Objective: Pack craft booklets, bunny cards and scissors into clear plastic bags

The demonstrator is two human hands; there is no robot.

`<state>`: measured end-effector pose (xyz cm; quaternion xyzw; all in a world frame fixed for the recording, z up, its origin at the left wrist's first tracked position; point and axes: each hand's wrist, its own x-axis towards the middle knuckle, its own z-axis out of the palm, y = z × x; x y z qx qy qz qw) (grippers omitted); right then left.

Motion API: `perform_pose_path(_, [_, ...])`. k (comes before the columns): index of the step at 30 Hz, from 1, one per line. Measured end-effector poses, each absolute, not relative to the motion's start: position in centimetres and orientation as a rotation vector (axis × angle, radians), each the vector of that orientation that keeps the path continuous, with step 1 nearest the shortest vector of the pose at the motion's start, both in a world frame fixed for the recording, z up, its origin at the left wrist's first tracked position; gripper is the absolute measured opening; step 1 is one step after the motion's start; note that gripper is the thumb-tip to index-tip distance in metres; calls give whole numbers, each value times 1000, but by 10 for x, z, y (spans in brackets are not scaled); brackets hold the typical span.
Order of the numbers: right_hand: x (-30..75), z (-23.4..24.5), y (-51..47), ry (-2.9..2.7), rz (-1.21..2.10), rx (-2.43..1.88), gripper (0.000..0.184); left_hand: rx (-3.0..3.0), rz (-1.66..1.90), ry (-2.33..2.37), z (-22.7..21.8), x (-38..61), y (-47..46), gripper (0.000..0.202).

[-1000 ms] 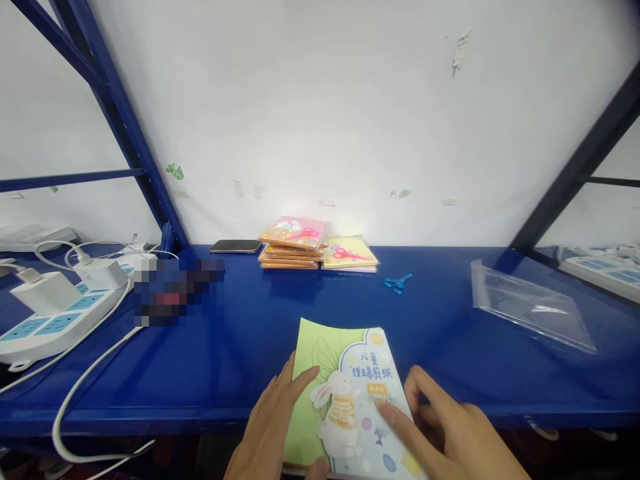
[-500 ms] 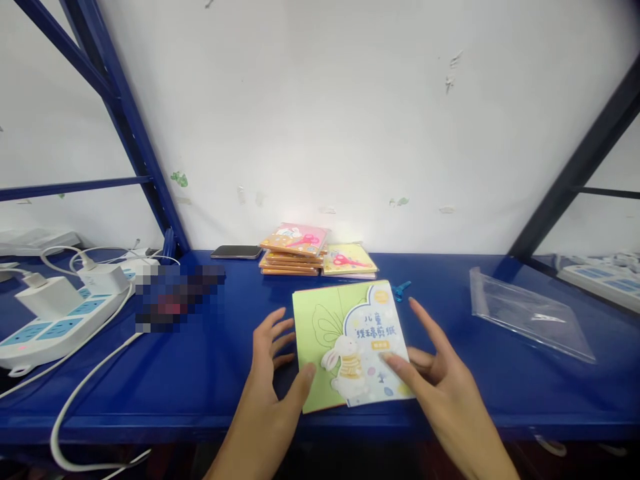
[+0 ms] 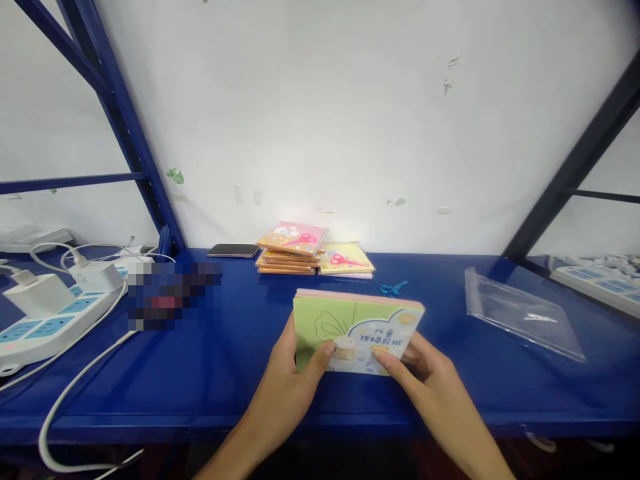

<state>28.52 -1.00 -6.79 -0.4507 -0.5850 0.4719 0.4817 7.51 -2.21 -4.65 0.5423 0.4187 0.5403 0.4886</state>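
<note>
Between my two hands is a stack of craft paper sheets (image 3: 320, 310), green on the face toward me with a butterfly outline. A white cover card (image 3: 385, 340) with a rabbit and Chinese lettering lies over its right part. The stack is tilted up, its pinkish top edge showing. My left hand (image 3: 300, 370) grips the left side, thumb on the front by the rabbit. My right hand (image 3: 425, 370) grips the lower right, thumb on the card. The fingers behind the stack are partly hidden. Beyond it, blue scissors (image 3: 394, 289) lie on the blue table (image 3: 240, 347).
At the back are a pile of packaged paper sets (image 3: 290, 250), a yellow packaged set (image 3: 345, 259) and a phone (image 3: 233, 251). A clear plastic sleeve (image 3: 525, 317) lies right. A power strip (image 3: 60, 320) with chargers and white cables is left, near a pixelated dark object (image 3: 173, 297).
The stack has been tipped up so its top edge faces upward. My left hand, earlier spread beside it, has closed on its left side. The scissors show more fully.
</note>
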Motion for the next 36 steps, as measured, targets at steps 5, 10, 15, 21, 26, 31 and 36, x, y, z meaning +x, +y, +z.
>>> perform_pose_path(5, [288,-65,-9,-1450,1182,-1070,40,1295,1322,1044,-56,78,-19,48])
perform_pose_path(10, [284,-64,-11,-1510,1134,-1092,44,1330,1313,1104,-52,78,-19,42])
perform_pose_path(15, [297,-63,-14,-1581,688,-1240,39,1307,1284,1110,-47,79,-20,42])
perform_pose_path(21, [407,-47,16,-1547,-273,-1734,37,1303,1283,1123,-47,78,-18,49])
perform_pose_path(26, [474,-60,45,-1840,-385,-2028,51,1291,1272,1128,-46,78,-17,49])
perform_pose_path(31, [439,-97,18,-2035,-275,-1688,48,1256,1308,1108,-45,77,-17,50])
perform_pose_path(36, [398,-77,-17,-2064,-135,-1617,39,1099,1395,1095,-43,75,-17,55])
